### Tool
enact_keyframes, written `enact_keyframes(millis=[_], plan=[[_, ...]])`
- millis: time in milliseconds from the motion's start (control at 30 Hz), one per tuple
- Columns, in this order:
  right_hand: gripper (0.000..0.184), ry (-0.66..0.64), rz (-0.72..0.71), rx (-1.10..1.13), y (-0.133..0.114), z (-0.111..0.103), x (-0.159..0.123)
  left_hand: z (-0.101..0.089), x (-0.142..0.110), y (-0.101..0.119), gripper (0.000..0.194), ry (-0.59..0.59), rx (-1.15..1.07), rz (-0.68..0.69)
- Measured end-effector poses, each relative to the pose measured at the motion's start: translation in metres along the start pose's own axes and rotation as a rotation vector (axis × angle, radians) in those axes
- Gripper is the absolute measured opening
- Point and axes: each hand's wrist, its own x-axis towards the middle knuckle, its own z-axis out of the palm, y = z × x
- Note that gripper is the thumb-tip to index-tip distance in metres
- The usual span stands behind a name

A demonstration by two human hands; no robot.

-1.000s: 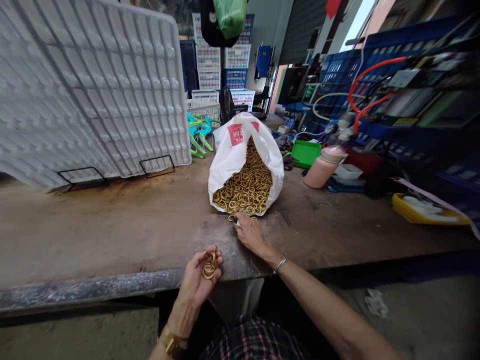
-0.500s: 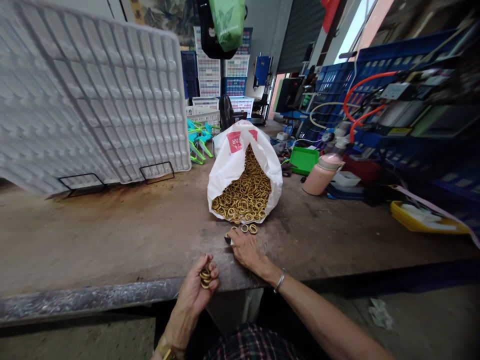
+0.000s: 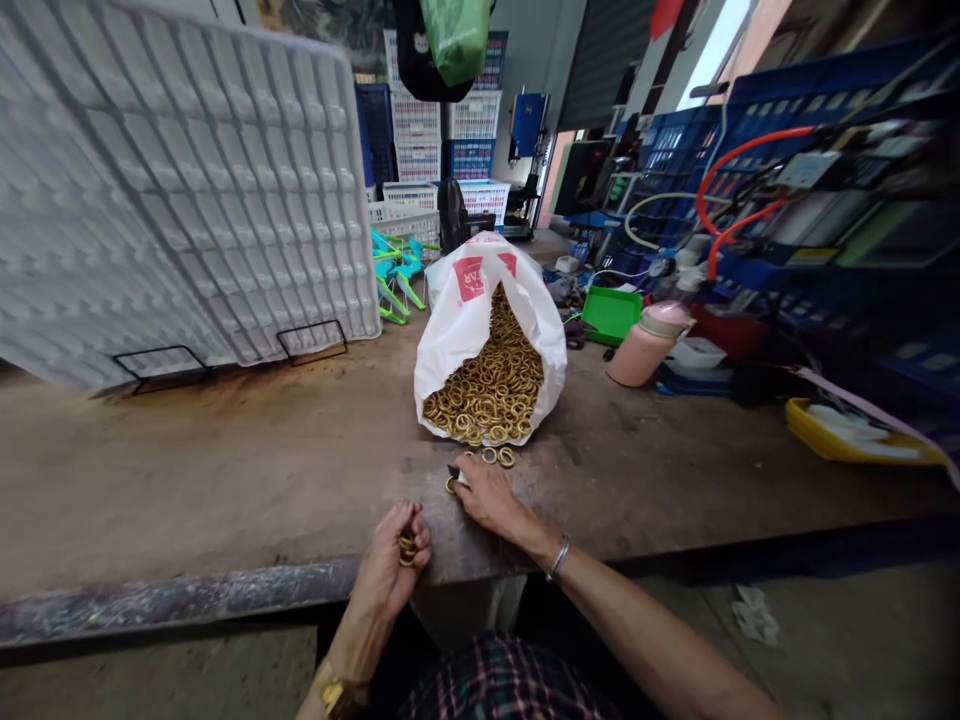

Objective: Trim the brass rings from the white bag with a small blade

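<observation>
A white plastic bag (image 3: pixel 465 320) lies open on the workbench (image 3: pixel 225 470), full of gold metal rings (image 3: pixel 487 390). A few loose rings (image 3: pixel 496 456) lie just in front of its mouth. My right hand (image 3: pixel 484 495) rests palm-down on the bench below them, its fingertips pressed on a ring at the left. My left hand (image 3: pixel 391 563) is at the bench's front edge, fingers curled round a small stack of gold rings (image 3: pixel 406 546).
A large white moulded tray (image 3: pixel 180 190) leans upright at the back left on wire stands. A pink bottle (image 3: pixel 646 342), a green bin (image 3: pixel 611 312) and a yellow tray (image 3: pixel 847 435) sit to the right. Stacked crates and blue racks fill the background.
My right hand has drawn back from the bag's mouth toward me, dragging rings out onto the bench. My left hand has closed tighter on its stack of rings.
</observation>
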Motion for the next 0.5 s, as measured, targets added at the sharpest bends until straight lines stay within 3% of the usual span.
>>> enact_keyframes(millis=[200,333,500], plan=[[0.017,0.023,-0.017,0.013,-0.001,0.0,-0.006,0.006,0.004,-0.006,0.041,0.061,0.264,0.068],[0.012,0.038,-0.026,0.255,-0.003,0.001,-0.009,0.016,0.005,-0.011,0.047,0.083,0.372,0.087],[0.007,0.044,-0.085,0.503,-0.014,-0.005,-0.011,0.023,0.006,-0.015,0.042,0.029,0.403,0.104]])
